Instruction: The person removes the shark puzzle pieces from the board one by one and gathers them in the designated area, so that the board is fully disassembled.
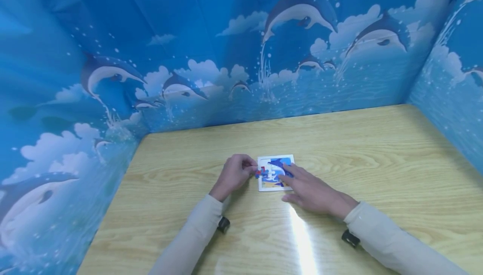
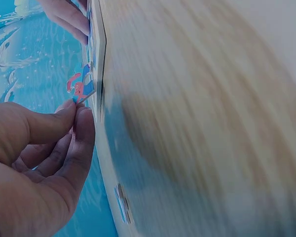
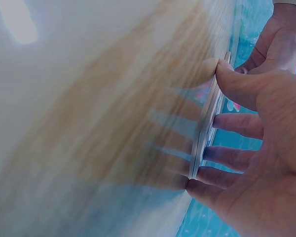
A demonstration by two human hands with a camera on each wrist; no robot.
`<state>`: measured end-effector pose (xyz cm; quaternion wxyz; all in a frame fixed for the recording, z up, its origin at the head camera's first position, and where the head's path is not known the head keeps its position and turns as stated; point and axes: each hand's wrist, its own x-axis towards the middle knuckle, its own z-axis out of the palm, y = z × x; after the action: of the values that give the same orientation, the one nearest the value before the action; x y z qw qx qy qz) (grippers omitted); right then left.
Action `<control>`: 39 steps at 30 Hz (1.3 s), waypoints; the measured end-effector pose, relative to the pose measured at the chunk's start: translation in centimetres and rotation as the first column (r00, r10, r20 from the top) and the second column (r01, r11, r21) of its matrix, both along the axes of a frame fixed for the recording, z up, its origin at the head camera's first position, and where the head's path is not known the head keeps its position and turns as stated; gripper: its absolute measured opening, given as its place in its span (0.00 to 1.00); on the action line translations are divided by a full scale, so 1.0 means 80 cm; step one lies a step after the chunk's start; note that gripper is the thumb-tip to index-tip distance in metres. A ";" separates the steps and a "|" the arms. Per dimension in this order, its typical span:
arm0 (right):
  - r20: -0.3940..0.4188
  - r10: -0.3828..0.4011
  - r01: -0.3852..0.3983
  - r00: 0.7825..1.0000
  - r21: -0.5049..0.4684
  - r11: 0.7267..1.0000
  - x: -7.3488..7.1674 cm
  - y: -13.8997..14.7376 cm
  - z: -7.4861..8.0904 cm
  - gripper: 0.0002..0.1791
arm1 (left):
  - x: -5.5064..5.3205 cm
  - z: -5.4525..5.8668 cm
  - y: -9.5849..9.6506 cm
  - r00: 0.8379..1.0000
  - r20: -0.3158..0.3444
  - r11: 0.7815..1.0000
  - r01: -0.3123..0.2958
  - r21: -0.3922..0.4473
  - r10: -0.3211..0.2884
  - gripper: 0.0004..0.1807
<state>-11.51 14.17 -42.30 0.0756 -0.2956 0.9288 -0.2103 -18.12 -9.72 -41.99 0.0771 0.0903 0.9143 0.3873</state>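
While the right hand (image 1: 311, 189), fingers apart, touches the puzzle (image 1: 274, 173), likely steadying it short of the bench's (image 1: 358, 149) far edge, the left hand (image 1: 235, 174) pinches a piece (image 2: 79, 89).

- Wooden table (image 1: 392, 153): free passage across the right and upper centre of the head view.
- Puzzle board (image 1: 264, 190), centre: left hand (image 1: 234, 176) and right hand (image 1: 313, 189) obstruct its sides; a gap between forearms reaches its lower edge.
- Dolphin-printed curtain (image 1: 211, 27) blocks the top.

This looks like a booth, with dolphin-printed sheeting (image 1: 211, 48) on three sides of a wood-grain table (image 1: 358, 153).
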 end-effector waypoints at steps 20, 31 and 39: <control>0.010 -0.004 0.004 1.000 -0.008 1.000 0.000 -0.001 -0.002 0.36 | 0.006 0.004 -0.042 0.998 0.041 0.999 -0.042 0.019 0.041 0.01; -0.004 0.007 -0.007 1.000 -0.011 1.000 0.000 0.000 -0.003 0.35 | 0.009 0.004 -0.064 0.998 0.032 0.999 -0.054 0.005 0.054 0.02; -0.001 0.006 -0.006 1.000 -0.014 1.000 0.000 0.000 -0.003 0.35 | 0.014 0.007 -0.078 0.996 0.058 0.998 -0.064 0.006 0.063 0.03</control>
<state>-11.52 14.21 -42.51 0.0737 -0.2988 0.9265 -0.2163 -16.98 -15.95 -41.44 0.0906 0.0503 0.9126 0.3954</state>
